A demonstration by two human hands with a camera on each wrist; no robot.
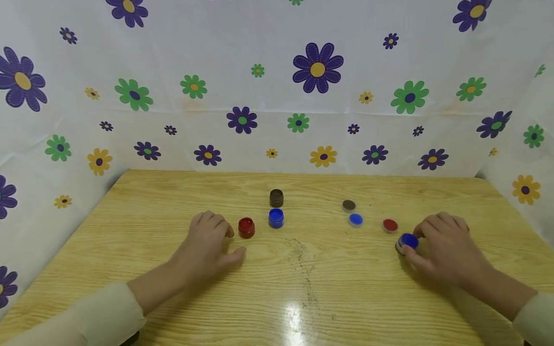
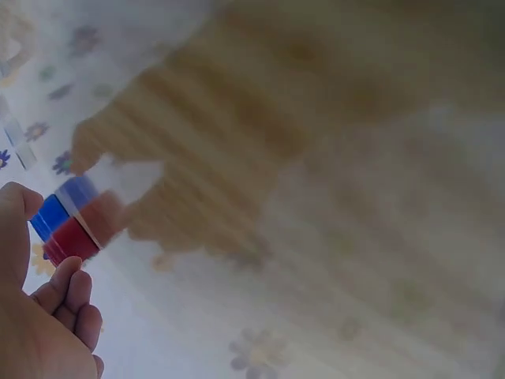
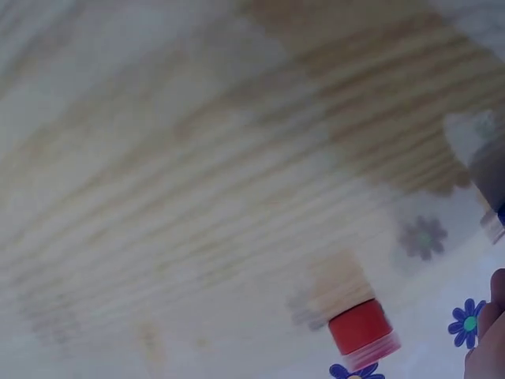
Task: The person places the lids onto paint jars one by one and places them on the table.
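Note:
My right hand [image 1: 450, 247] pinches a small paint jar with a dark blue top [image 1: 408, 241] between thumb and fingers, at the right of the table. Only a sliver of that jar reaches the edge of the right wrist view. On the left, my left hand [image 1: 207, 245] holds nothing; its fingers are loosely bent beside an uncapped red paint jar [image 1: 246, 228], apart from it. An uncapped blue paint jar [image 1: 276, 219] and a dark brown one [image 1: 276, 198] stand just beyond. The left wrist view shows the red jar [image 2: 72, 240] and blue jar [image 2: 50, 215] past the fingers.
Three round lids lie right of centre: brown [image 1: 348, 205], blue [image 1: 355, 220] and red [image 1: 390, 226]. Another red jar [image 3: 360, 325] stands beyond my right hand, mostly hidden in the head view. Flower-printed cloth [image 1: 268, 91] borders the wooden table [image 1: 242, 298].

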